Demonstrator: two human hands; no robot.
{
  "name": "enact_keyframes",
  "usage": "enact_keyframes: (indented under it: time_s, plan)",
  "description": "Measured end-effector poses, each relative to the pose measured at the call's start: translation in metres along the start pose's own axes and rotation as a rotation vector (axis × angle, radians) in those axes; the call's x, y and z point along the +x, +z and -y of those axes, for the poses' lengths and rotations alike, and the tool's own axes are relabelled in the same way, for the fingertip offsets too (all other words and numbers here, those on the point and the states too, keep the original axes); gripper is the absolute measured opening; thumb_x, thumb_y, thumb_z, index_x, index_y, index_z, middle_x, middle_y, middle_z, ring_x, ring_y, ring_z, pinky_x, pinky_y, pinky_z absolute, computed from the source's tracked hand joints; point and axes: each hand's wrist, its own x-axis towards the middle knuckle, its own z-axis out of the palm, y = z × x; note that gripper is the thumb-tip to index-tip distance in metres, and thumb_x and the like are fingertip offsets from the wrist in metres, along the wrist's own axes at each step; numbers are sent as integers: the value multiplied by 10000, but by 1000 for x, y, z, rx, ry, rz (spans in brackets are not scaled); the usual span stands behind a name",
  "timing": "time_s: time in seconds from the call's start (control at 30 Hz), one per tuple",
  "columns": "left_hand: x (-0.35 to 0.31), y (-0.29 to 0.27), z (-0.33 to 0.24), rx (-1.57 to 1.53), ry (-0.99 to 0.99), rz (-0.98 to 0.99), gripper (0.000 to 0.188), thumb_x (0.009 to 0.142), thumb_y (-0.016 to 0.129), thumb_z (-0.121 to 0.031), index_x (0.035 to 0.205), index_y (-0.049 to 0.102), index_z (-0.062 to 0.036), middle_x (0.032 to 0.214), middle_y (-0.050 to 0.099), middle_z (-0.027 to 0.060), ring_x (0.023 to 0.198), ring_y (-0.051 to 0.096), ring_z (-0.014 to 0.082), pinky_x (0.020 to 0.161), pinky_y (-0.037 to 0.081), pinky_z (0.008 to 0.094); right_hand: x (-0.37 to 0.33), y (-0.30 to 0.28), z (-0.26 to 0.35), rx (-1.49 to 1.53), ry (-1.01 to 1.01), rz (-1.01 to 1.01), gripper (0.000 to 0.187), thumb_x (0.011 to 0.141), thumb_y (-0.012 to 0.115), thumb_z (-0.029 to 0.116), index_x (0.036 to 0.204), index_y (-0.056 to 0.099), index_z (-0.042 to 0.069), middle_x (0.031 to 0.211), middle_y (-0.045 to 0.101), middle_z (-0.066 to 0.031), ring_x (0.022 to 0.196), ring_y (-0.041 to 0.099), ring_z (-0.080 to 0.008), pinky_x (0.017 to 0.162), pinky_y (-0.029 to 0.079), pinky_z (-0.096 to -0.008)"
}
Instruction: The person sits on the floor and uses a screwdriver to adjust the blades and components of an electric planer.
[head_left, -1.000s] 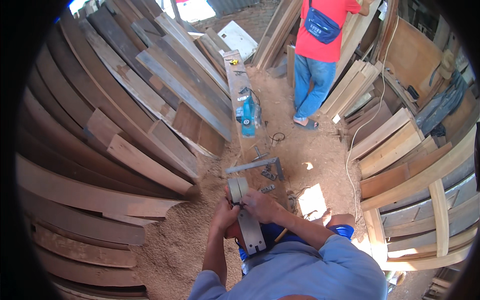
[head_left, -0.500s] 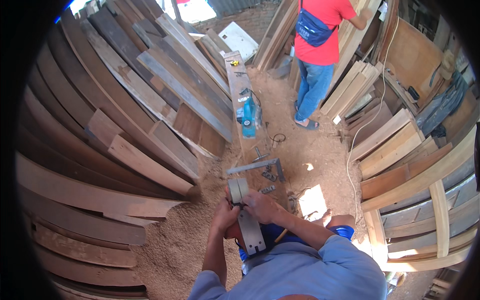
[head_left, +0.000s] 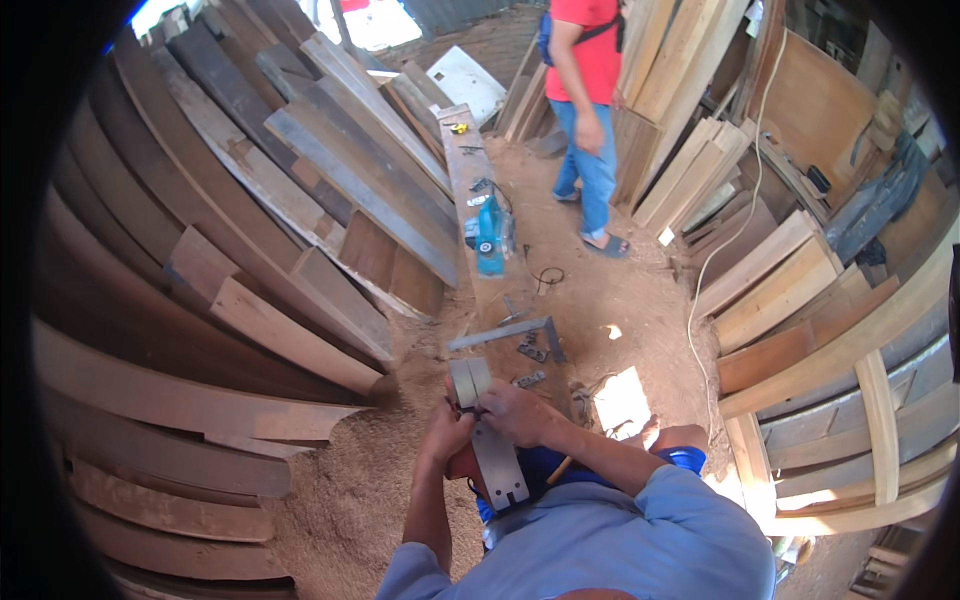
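An electric planer [head_left: 496, 462] with a reddish body lies sole up in my lap, its flat metal plates facing upward. My left hand [head_left: 447, 432] is closed round its left side near the gap between the front and rear plates. My right hand [head_left: 515, 413] is closed at the same gap from the right, its fingertips bent over it; anything small between them is hidden. Just beyond the hands, a grey metal square [head_left: 505, 333] and small dark metal parts [head_left: 530, 348] lie on a narrow wooden bench [head_left: 492, 298].
A teal power planer [head_left: 490, 238] stands farther up the bench, with a yellow tape measure [head_left: 459, 128] at its far end. Boards [head_left: 290, 340] lean in rows at left, more timber [head_left: 770, 275] at right. Shavings [head_left: 350, 500] cover the floor. A person in red [head_left: 585, 100] stands beyond; a white cord [head_left: 692, 330] hangs at right.
The person in red has turned and shifted left, one arm now hanging down. My view has moved slightly. Both my hands stay at the planer's gap with little visible movement.
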Motion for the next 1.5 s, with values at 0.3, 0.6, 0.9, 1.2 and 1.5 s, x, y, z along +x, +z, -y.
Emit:
enact_keyframes:
  time_s: [0.3, 0.6, 0.9, 1.2, 1.5]
  plan:
    - [-3, 0, -10, 66, -8, -20, 433, 818, 653, -232, 1105, 537, 70, 973, 671, 192, 898, 664, 278, 811, 521, 380, -1, -7, 2, -20, 11, 51, 134, 878, 634, 145, 898, 605, 15, 961, 596, -185, 959, 614, -372, 832, 507, -459]
    - [1, 2, 0, 5, -14, 0, 464, 787, 666, -237, 1096, 552, 90, 1012, 667, 254, 980, 650, 371, 860, 509, 431, -6, 0, 0, 34, -2, -51, 141, 871, 643, 162, 892, 604, 29, 942, 588, -162, 949, 608, -362, 831, 504, -439]
    - [-8, -4, -26, 32, -14, -9, 484, 776, 664, -251, 1082, 561, 109, 1018, 665, 304, 1011, 654, 443, 886, 504, 475, -5, 6, -3, -67, -9, -47, 133, 866, 646, 170, 898, 610, 47, 937, 592, -157, 946, 610, -347, 823, 501, -436]
    - [6, 4, 11, 46, 0, -13, 426, 803, 645, -215, 1092, 506, 66, 915, 622, 134, 825, 610, 229, 759, 510, 355, -4, 8, 3, -29, 33, -72, 125, 858, 655, 147, 875, 607, 33, 930, 594, -164, 953, 607, -358, 824, 502, -443]
    - [-2, -1, -6, 88, -21, -17, 433, 805, 643, -205, 1102, 526, 86, 1006, 666, 214, 921, 664, 291, 814, 520, 381, -3, 1, 6, -15, 0, -61, 134, 868, 641, 144, 884, 604, 16, 919, 592, -181, 926, 613, -365, 815, 500, -450]
